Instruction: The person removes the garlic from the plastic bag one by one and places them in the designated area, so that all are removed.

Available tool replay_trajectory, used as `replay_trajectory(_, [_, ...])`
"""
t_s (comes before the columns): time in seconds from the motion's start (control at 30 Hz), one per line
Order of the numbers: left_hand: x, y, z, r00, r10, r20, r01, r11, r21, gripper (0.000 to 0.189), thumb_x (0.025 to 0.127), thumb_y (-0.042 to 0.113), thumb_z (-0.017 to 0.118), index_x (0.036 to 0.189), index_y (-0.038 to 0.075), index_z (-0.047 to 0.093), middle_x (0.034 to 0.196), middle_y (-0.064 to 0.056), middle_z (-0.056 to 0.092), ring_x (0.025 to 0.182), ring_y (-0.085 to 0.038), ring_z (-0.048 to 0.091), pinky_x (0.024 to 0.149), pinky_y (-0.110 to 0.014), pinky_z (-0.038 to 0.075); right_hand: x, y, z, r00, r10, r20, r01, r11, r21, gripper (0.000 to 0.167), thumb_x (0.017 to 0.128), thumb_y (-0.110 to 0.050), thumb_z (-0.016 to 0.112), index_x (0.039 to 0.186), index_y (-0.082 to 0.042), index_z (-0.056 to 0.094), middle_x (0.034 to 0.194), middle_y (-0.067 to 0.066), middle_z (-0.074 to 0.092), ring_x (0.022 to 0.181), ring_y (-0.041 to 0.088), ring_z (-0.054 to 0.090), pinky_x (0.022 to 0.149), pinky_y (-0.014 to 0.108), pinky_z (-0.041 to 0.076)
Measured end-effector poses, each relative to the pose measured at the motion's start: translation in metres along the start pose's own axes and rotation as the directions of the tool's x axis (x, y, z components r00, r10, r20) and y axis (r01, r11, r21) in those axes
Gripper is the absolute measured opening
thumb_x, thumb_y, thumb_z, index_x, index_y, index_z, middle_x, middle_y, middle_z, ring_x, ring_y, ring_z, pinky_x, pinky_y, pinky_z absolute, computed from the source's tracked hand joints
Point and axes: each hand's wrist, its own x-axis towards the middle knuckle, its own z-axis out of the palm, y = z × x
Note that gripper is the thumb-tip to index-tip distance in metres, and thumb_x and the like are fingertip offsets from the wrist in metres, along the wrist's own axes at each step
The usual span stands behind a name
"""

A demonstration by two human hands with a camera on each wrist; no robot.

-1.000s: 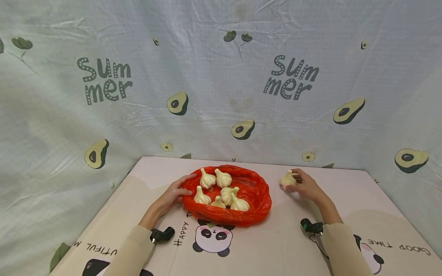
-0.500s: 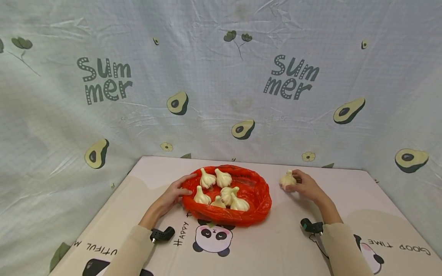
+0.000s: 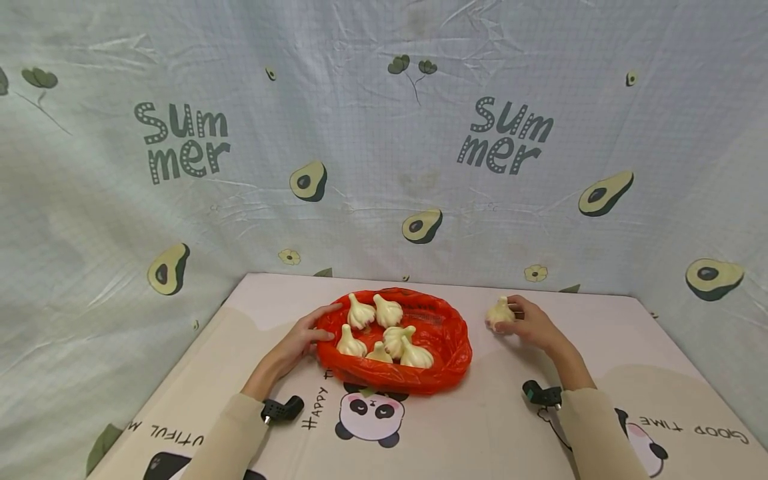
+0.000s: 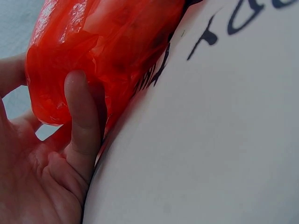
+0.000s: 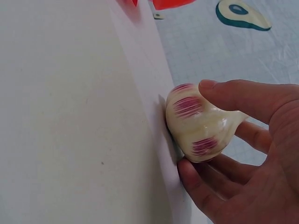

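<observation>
A red plastic bag point(image 3: 393, 383), its rim rolled down like a bowl, stands on the table with several garlic bulbs point(image 3: 361, 312) inside. My left hand point(image 3: 300, 339) holds the bag's left side; in the left wrist view the thumb point(image 4: 83, 112) lies along the red plastic and the fingers reach behind it. To the right of the bag, my right hand point(image 3: 533, 325) grips a single garlic bulb point(image 3: 499, 313). Seen from the right wrist, that garlic bulb point(image 5: 196, 123) has purple streaks and sits between thumb and fingertips, close over the tabletop.
The table point(image 3: 456, 433) has a pale cover printed with pandas and lettering. Behind it hangs a light curtain point(image 3: 360, 233) with avocado prints, along the table's far edge. Each wrist wears a small black camera point(image 3: 283, 407).
</observation>
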Motion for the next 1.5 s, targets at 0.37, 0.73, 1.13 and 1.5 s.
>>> replay_trajectory(0.37, [0.000, -0.002, 0.002, 1.000, -0.019, -0.004, 0.019, 1.000, -0.013, 0.073, 0.089, 0.016, 0.060, 0.159, 0.024, 0.041, 0.171, -0.014, 0.024, 0.152, -0.045, 0.029, 0.116, -0.055, 0.045, -0.002, 0.000, -0.003, 1.000, -0.007, -0.014, 0.007, 1.000, -0.016, 0.068, 0.092, -0.027, 0.073, 0.145, 0.006, 0.045, 0.146, 0.035, 0.051, 0.135, 0.052, 0.050, 0.112, 0.064, 0.045])
replay_trajectory(0.73, [0.000, -0.003, 0.001, 1.000, 0.000, 0.009, 0.000, 1.000, -0.013, 0.071, 0.089, 0.012, 0.057, 0.158, 0.024, 0.042, 0.170, -0.013, 0.025, 0.151, -0.045, 0.033, 0.114, -0.051, 0.049, -0.006, -0.012, -0.017, 0.999, -0.042, -0.032, 0.041, 0.999, -0.034, 0.065, 0.097, -0.028, 0.071, 0.149, 0.001, 0.044, 0.150, 0.033, 0.048, 0.139, 0.053, 0.046, 0.112, 0.069, 0.041])
replay_trajectory(1.13, [0.000, -0.003, -0.001, 1.000, 0.013, 0.020, -0.013, 1.000, -0.015, 0.070, 0.091, 0.013, 0.056, 0.159, 0.021, 0.040, 0.170, -0.016, 0.023, 0.150, -0.046, 0.033, 0.114, -0.051, 0.049, -0.010, -0.038, -0.029, 0.996, -0.059, -0.072, 0.054, 0.996, -0.077, 0.064, 0.098, -0.028, 0.070, 0.150, -0.003, 0.043, 0.153, 0.032, 0.047, 0.143, 0.050, 0.044, 0.109, 0.070, 0.043])
replay_trajectory(1.5, [0.001, -0.002, -0.002, 1.000, 0.012, 0.022, -0.012, 1.000, -0.014, 0.070, 0.091, 0.013, 0.056, 0.159, 0.022, 0.040, 0.170, -0.015, 0.023, 0.151, -0.046, 0.031, 0.115, -0.052, 0.047, -0.014, -0.063, -0.032, 0.988, -0.124, -0.092, 0.119, 0.991, -0.056, 0.060, 0.098, -0.025, 0.068, 0.149, -0.005, 0.044, 0.153, 0.026, 0.048, 0.143, 0.047, 0.044, 0.118, 0.066, 0.037])
